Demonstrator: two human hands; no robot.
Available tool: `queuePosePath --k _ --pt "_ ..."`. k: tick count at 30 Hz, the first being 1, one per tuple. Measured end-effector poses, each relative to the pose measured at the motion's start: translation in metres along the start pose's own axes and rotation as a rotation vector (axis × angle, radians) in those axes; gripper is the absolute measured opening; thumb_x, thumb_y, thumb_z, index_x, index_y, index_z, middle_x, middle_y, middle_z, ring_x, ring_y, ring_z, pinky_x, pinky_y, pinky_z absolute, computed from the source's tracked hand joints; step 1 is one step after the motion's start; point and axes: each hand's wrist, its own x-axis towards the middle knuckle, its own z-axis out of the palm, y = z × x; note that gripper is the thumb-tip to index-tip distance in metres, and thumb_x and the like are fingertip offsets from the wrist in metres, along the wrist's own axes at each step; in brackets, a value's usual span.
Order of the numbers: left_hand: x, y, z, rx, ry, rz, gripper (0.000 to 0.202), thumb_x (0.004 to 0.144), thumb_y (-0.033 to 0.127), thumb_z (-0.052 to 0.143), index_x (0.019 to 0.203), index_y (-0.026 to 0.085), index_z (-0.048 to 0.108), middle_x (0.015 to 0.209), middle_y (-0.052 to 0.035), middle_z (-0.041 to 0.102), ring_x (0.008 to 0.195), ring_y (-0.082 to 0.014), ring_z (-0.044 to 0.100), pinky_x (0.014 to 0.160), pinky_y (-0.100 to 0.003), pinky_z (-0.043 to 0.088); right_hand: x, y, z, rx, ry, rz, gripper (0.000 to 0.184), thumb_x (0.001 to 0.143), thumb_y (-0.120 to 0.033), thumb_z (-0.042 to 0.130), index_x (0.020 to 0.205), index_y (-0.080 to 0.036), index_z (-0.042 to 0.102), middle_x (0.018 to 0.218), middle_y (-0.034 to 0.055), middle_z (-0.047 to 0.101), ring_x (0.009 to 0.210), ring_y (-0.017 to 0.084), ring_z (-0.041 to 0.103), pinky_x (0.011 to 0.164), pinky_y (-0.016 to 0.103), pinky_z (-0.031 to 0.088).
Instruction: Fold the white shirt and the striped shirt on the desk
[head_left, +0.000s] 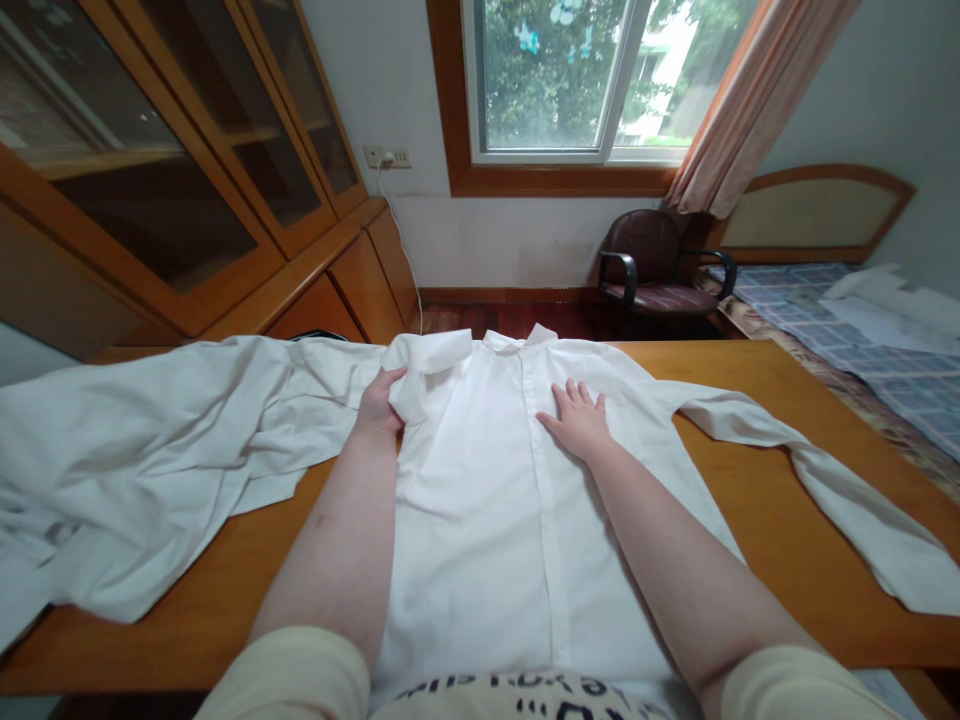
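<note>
A white button-up shirt lies front side up on the wooden table, its collar at the far edge. My left hand grips the shirt's sleeve near the shoulder on the left, where the cloth is folded inward over the front. Its fingers are partly hidden under the fabric. My right hand lies flat on the chest, right of the button placket, fingers spread. The other sleeve stretches out to the right across the table.
More crumpled white cloth covers the left of the wooden table. A glass-door cabinet stands at the left. Beyond the table are a dark red armchair, a window and a bed with a checked cover.
</note>
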Motion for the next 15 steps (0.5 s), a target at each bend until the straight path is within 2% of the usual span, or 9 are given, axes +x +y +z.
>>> queuePosePath --k 3,5,7,9,10,12,15 --pt "-0.0064 0.0020 -0.0012 -0.023 -0.034 0.086 0.049 0.064 0.015 0.064 0.114 0.018 0.063 0.091 -0.0047 0.073 0.094 -0.0262 0.068 0.085 -0.037 0.055 0.0002 -0.0006 -0.0005 -0.006 -0.008 0.008 0.074 0.089 -0.063 0.031 0.149 -0.020 0.024 0.157 0.0133 0.014 0.143 0.033 0.008 0.110 0.058 0.006" --pt "-0.0088 0.0042 -0.0038 -0.070 -0.038 0.111 0.047 0.067 0.028 0.065 0.113 0.020 0.063 0.092 -0.0053 0.073 0.099 -0.0288 0.066 0.085 -0.040 0.054 0.0004 -0.0006 -0.0006 -0.004 -0.010 0.008 0.074 0.089 -0.063 0.031 0.149 -0.020 0.024 0.157 0.0133 0.014 0.143 0.032 0.008 0.109 0.059 0.006" --pt "-0.0088 0.0061 -0.0061 -0.096 -0.062 0.091 0.050 0.071 0.047 0.062 0.113 0.019 0.063 0.097 -0.0083 0.072 0.106 -0.0319 0.063 0.087 -0.045 0.053 0.0006 -0.0004 -0.0004 -0.004 -0.009 0.005 0.074 0.089 -0.063 0.031 0.149 -0.020 0.024 0.157 0.0134 0.015 0.143 0.032 0.008 0.109 0.059 0.006" --pt "-0.0066 0.0066 -0.0072 -0.072 -0.108 -0.006 0.058 0.075 0.059 0.054 0.114 0.016 0.062 0.104 -0.0125 0.070 0.111 -0.0334 0.060 0.089 -0.048 0.051 0.0009 0.0000 0.0000 -0.008 -0.011 0.004 0.074 0.089 -0.063 0.031 0.149 -0.020 0.024 0.157 0.0135 0.014 0.143 0.033 0.008 0.109 0.059 0.006" --pt "-0.0052 0.0061 -0.0073 -0.049 -0.127 -0.068 0.059 0.077 0.060 0.053 0.114 0.015 0.061 0.106 -0.0143 0.069 0.112 -0.0336 0.059 0.089 -0.048 0.050 0.0011 0.0002 0.0004 -0.011 -0.012 0.004 0.074 0.089 -0.063 0.031 0.149 -0.020 0.024 0.157 0.0136 0.014 0.143 0.033 0.008 0.109 0.059 0.006" --pt "-0.0022 0.0042 -0.0067 -0.001 -0.146 -0.149 0.052 0.077 0.050 0.058 0.113 0.013 0.061 0.105 -0.0154 0.069 0.109 -0.0329 0.061 0.089 -0.046 0.050 0.0014 0.0006 0.0010 -0.011 -0.009 0.003 0.074 0.089 -0.063 0.031 0.149 -0.020 0.024 0.157 0.0138 0.014 0.143 0.033 0.008 0.109 0.059 0.006" --pt "0.0005 0.0015 -0.0035 0.060 -0.146 -0.105 0.041 0.069 0.025 0.065 0.108 0.013 0.063 0.097 -0.0113 0.071 0.099 -0.0293 0.066 0.086 -0.041 0.053 0.0018 0.0010 0.0018 0.000 0.008 -0.002 0.073 0.089 -0.063 0.032 0.148 -0.021 0.025 0.157 0.0138 0.016 0.143 0.033 0.009 0.109 0.059 0.006"
